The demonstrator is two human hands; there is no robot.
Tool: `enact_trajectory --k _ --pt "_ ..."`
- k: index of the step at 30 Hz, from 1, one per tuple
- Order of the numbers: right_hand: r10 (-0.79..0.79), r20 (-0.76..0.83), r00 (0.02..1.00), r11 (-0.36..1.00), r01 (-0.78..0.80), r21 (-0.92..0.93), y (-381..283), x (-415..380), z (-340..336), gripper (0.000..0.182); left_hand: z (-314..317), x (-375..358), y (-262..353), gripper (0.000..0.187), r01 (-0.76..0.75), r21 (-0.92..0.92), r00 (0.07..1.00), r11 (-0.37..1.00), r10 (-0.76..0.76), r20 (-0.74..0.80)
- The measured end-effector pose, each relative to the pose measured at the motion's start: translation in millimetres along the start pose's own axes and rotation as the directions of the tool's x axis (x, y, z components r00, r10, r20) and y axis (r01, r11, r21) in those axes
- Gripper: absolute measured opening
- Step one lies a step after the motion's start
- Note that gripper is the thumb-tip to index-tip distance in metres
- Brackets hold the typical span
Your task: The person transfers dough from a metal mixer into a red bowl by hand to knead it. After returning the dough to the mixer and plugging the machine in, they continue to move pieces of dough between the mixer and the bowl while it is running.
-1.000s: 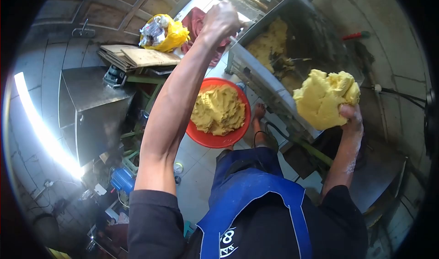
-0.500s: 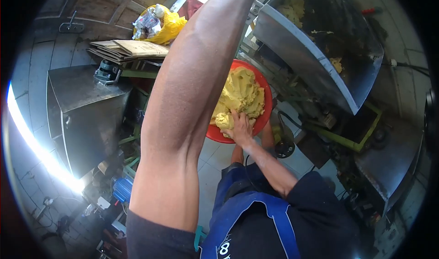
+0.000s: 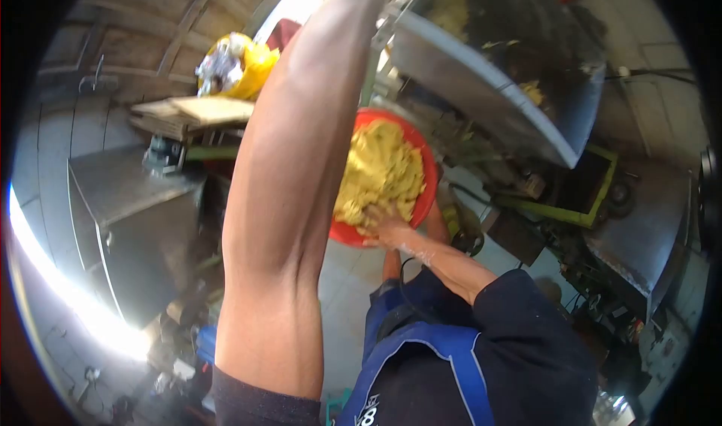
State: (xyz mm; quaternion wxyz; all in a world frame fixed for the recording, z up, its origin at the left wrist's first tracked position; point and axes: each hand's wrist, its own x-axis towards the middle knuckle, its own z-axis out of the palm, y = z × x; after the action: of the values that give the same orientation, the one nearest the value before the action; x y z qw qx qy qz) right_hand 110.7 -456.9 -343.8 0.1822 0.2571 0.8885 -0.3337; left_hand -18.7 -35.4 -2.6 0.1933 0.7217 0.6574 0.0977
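Observation:
A large mass of yellow dough (image 3: 382,163) fills a round red basin (image 3: 429,178) in front of my body. My right hand (image 3: 387,227) rests on the near side of the dough, its fingers spread and touching it; they are somewhat blurred. Nothing is gripped there. My left arm (image 3: 293,155) stretches up across the view, covering the basin's left side, and its hand lies beyond the top edge. Close to where that arm leaves the view is a tilted metal trough (image 3: 481,80) with dough remnants (image 3: 532,91) stuck inside.
A yellow bag (image 3: 256,72) with plastic stuff sits beside stacked boards (image 3: 210,110) at the upper left. Metal cabinet-like housing (image 3: 135,208) stands at left. Green-framed machinery (image 3: 571,215) and a curved metal sheet (image 3: 647,238) are at right. Tiled floor (image 3: 346,298) lies beneath.
The view has shifted slightly, and the basin and trough appear further left. My right hand stays at the near side of the dough, its fingers now more spread. My left arm stays raised.

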Motion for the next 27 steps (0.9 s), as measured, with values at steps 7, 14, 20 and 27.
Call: enact_trajectory --k 7,14,20,27 --pt "0.018 -0.183 0.983 0.840 0.084 0.536 17 -72 -186 0.048 1 13 -4 0.039 0.200 -0.150 0.978 0.968 -0.187 0.095" --pt "0.282 -0.757 0.590 0.896 0.121 0.428 168 -150 -446 0.036 17 17 -14 0.037 0.180 -0.176 0.982 0.968 -0.188 -0.031" --pt "0.128 -0.261 0.957 0.980 -0.081 0.182 298 19 -473 0.068 11 17 1 0.027 0.292 -0.224 0.950 0.930 -0.309 -0.043" --pt "0.202 -0.105 0.974 0.979 -0.203 0.001 283 57 -428 0.083 14 18 -1 0.026 0.337 -0.198 0.933 0.920 -0.355 -0.060"
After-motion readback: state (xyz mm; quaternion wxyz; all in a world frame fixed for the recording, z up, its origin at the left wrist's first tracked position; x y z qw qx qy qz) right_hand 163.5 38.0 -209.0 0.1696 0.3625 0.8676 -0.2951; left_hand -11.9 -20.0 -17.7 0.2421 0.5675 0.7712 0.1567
